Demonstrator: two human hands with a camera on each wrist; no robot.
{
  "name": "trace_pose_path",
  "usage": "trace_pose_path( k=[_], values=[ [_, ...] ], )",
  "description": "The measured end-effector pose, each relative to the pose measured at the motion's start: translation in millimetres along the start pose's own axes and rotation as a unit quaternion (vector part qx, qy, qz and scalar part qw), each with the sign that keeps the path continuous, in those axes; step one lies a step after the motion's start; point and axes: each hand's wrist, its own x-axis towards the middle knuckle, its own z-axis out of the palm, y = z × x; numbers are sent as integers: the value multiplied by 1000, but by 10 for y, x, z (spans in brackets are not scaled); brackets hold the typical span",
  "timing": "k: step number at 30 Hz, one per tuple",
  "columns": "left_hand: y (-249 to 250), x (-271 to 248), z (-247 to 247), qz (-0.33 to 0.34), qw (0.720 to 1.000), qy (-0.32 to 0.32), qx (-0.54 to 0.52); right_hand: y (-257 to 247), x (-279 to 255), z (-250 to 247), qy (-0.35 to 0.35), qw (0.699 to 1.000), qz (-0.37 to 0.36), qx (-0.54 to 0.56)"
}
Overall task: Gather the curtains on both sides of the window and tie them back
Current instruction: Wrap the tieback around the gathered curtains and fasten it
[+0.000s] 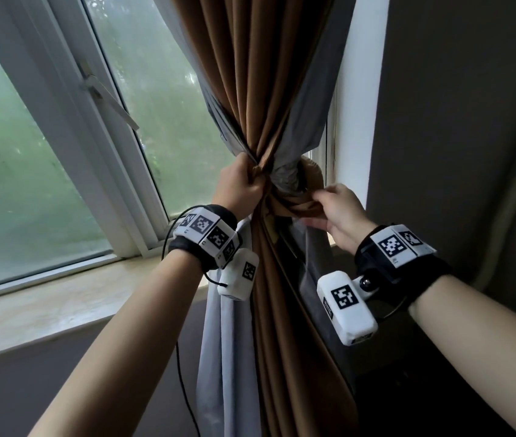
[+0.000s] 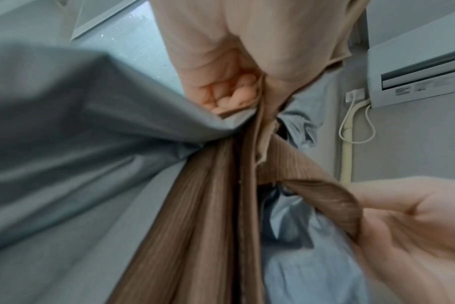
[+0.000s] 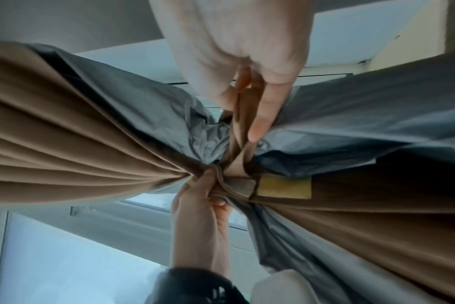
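A brown ribbed curtain (image 1: 256,74) with grey lining (image 1: 308,115) hangs at the window's right side, bunched to a narrow waist. My left hand (image 1: 244,182) grips that waist from the left, fingers (image 2: 234,95) curled tightly into the fabric. A brown tie-back strap (image 1: 297,208) wraps behind the bunch. My right hand (image 1: 329,200) pinches the strap's end between thumb and fingers (image 3: 260,123) just right of the waist. In the right wrist view a yellow fastener patch (image 3: 283,187) shows on the strap beside my left hand (image 3: 203,205). The other curtain is out of view.
The frosted window pane (image 1: 168,89) with its white frame and handle (image 1: 108,102) lies left of the curtain, above a stone sill (image 1: 61,304). A grey wall (image 1: 455,121) stands close on the right. An air conditioner (image 2: 416,67) is mounted high up.
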Motion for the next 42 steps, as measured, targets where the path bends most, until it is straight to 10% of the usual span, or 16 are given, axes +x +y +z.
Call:
trace_pose_path(
  k=[4,8,15,21,28,42],
  values=[
    [20,12,18,-6,1000,-8,1,0,-22,-7,41,983,-71,-166],
    [-9,23,3,-4,1000,-6,-2,-10,-91,-4,9,759,-428,-492],
    [-23,-10,-11,-6,1000,-11,-5,-70,79,-22,-79,631,-405,-656],
    [-137,-22,-86,-8,995,-54,-87,-212,143,-5,-130,795,-357,-473],
    [-254,8,-111,-1,979,-95,-181,-406,82,36,-221,838,-216,-450],
    [-399,-112,-32,-35,929,-45,-367,-294,144,297,-72,828,-302,-467]
  ],
)
